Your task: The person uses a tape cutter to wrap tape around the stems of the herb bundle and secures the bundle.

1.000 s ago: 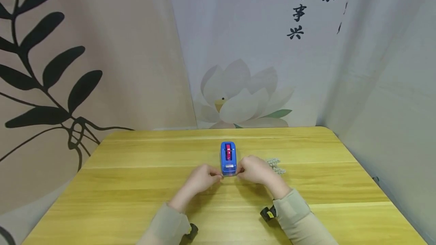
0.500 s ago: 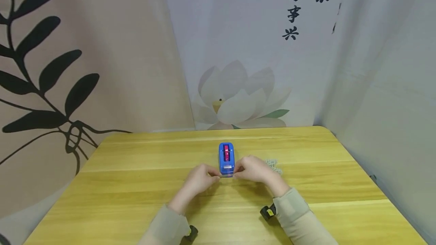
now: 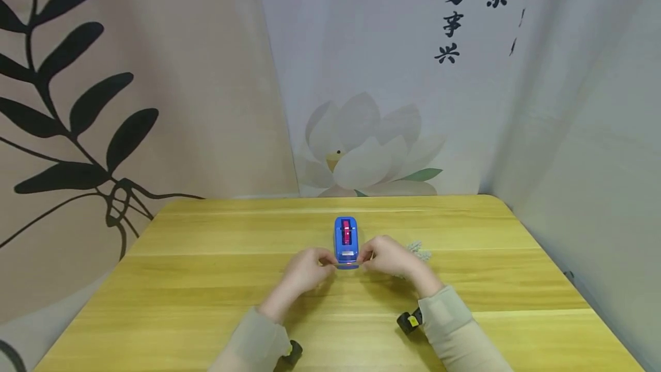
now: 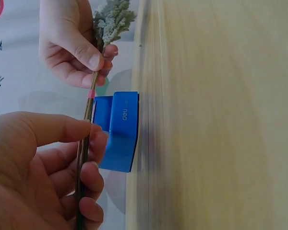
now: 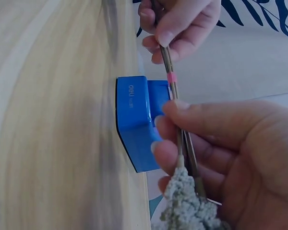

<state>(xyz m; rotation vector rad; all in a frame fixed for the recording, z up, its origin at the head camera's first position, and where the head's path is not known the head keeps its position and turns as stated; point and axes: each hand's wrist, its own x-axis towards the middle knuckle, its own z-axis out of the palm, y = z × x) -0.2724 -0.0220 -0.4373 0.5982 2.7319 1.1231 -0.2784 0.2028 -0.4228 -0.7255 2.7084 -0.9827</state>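
Observation:
A thin bundle of dried flower stems (image 4: 82, 167) with pale grey-green flower heads (image 5: 187, 199) lies crosswise between both hands. A narrow pink tape band (image 5: 171, 76) circles the stems between the hands. My left hand (image 3: 304, 270) pinches the bare stems, fingers curled round them. With thumb and fingertips, my right hand (image 3: 387, 255) holds them nearer the flower heads. Directly behind the stems, a blue tape dispenser (image 3: 346, 252) with a pink-red roll (image 3: 346, 232) stands on the table; the stems overlap its front end in the head view.
The wooden table (image 3: 206, 291) reaches back to a printed fabric backdrop (image 3: 217, 73) with leaves, a lotus and black characters. A black wrist camera (image 3: 409, 322) sits below the right sleeve (image 3: 444, 314), and another (image 3: 293, 353) beside the left sleeve (image 3: 255, 340).
The stems have shifted from the dispenser's front edge to slightly over its front end in the head view. Both hands keep their hold, and the head view has swayed a little.

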